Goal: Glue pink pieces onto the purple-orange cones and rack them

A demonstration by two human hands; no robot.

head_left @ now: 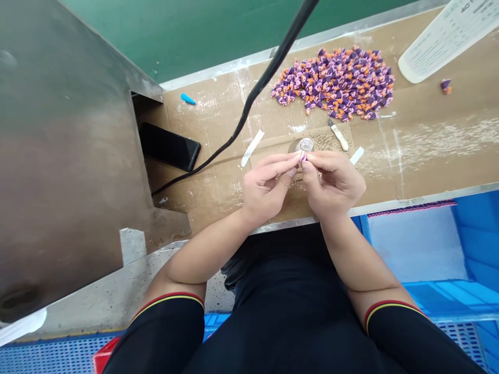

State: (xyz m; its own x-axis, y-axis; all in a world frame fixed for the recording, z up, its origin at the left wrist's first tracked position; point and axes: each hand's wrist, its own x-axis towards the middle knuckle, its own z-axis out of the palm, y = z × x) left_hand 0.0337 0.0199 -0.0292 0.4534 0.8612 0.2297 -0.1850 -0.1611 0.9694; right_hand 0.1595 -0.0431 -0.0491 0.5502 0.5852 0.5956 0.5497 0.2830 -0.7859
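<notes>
My left hand [268, 184] and my right hand [334, 182] meet over the cardboard-covered bench. Between their fingertips they pinch one small purple and pink figure piece [303, 156], mostly hidden by the fingers. Just beyond the fingertips stands a small clear round container [305, 145]. A large heap of small purple, pink and orange figure pieces [337, 83] lies farther back. To the right of the container is a small knife [338, 135] with a whitish handle. Strips of white tape [252, 148] are stuck to the cardboard left of the hands.
A black cable [249, 101] hangs across the view. On the left are a metal cabinet [74, 145], a black phone [170, 146] and a blue cap-like piece [187, 98]. A translucent bottle [440, 44] and a single loose piece [446, 86] lie right. Blue crates [448, 301] stand below the bench.
</notes>
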